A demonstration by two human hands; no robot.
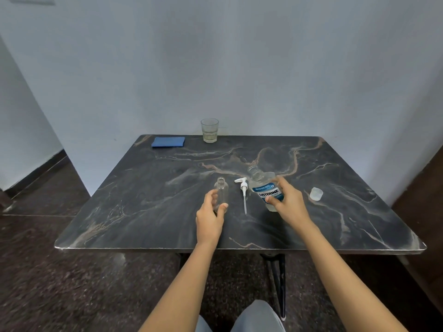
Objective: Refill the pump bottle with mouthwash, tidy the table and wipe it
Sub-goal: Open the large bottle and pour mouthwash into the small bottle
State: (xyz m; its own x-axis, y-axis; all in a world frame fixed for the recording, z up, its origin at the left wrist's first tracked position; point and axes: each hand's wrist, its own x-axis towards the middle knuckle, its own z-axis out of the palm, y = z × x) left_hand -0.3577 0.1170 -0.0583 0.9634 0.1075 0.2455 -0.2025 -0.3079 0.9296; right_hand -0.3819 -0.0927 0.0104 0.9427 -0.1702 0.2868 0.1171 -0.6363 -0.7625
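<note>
Dark marble table [311, 224] against pale wall. Left hand [211, 218] wraps empty pump bottle [221, 191], upright. Right of it: pump head [243, 189] lying flat, then uncapped Listerine bottle [265, 188], tilted, gripped by right hand [288, 203]. Likely pouring step; next: align mouths.

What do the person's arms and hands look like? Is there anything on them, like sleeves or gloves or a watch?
Both arms are bare all the way up to where the picture ends, so no sleeves show. The left hand and the right hand wear no gloves, and I see no watch, bracelet or rings on them. The only clothing in view is grey trousers at the bottom edge.
</note>
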